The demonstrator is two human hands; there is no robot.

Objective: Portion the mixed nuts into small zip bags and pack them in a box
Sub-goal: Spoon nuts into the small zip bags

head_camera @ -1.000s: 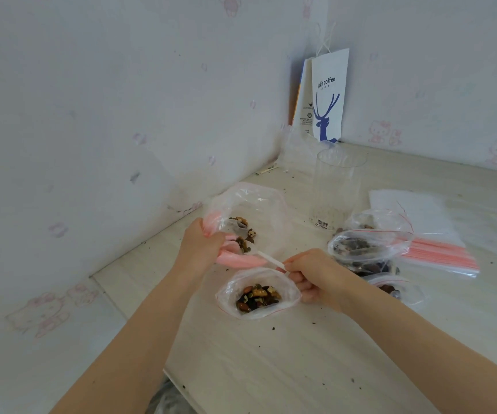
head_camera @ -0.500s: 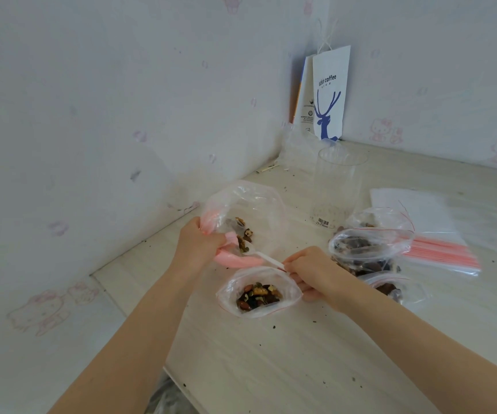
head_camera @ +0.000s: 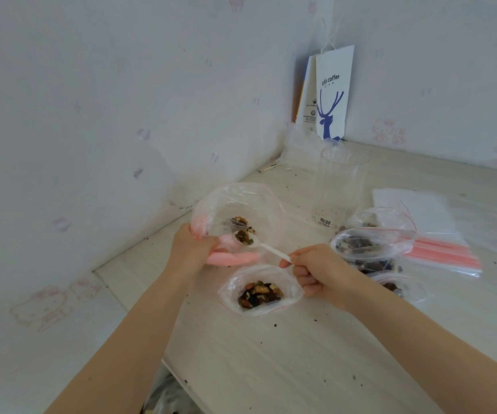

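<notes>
**Loaded spoon held at the supply bag's mouth**

On the pale table (head_camera: 271, 369), the large supply bag (head_camera: 241, 201) gapes because the left hand (head_camera: 193, 249) grips its folded-back pink rim, likely to keep the mouth wide for scooping. The small zip bag (head_camera: 260, 291) sits just in front, open and part-filled, so the carry is short. The right hand (head_camera: 322, 270) pinches the white spoon (head_camera: 268, 249) by its handle end, level, so the mixed nuts (head_camera: 244, 236) heaped in it do not spill.

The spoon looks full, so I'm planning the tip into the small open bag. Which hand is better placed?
Right. The right hand pinches the loaded spoon, right beside the small bag; the left hand grips the large bag open.
</notes>
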